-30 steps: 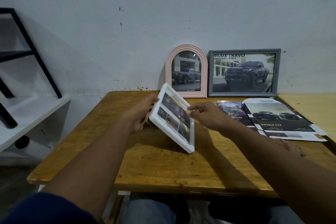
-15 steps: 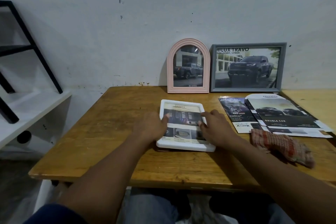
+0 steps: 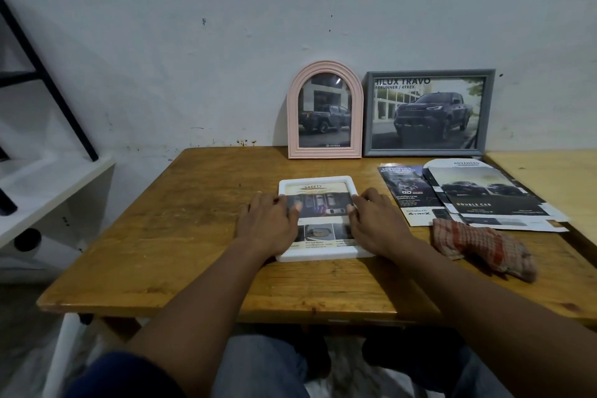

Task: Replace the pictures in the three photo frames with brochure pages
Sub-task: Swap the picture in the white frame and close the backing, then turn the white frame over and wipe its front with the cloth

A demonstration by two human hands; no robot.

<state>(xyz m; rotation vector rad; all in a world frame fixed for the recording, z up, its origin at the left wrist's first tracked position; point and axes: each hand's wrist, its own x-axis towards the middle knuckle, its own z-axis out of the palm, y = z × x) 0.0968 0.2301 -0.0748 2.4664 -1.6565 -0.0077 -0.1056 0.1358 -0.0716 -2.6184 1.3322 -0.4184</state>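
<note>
A white photo frame lies flat and face up in the middle of the wooden table, with a "Safety" brochure page inside it. My left hand rests on its left side, thumb on the picture. My right hand rests on its right side in the same way. A pink arched frame and a grey rectangular frame lean upright against the wall behind, each showing a dark pickup truck. Loose brochure pages and a narrow brochure strip lie at the right.
A red-checked cloth lies crumpled right of my right wrist. A second, lighter table adjoins on the right. A white shelf with black metal struts stands at the left. My knees are under the table's front edge.
A second ago I held the white frame tilted on its edge; it was then laid flat, face up. Both hands now lie on its sides.
</note>
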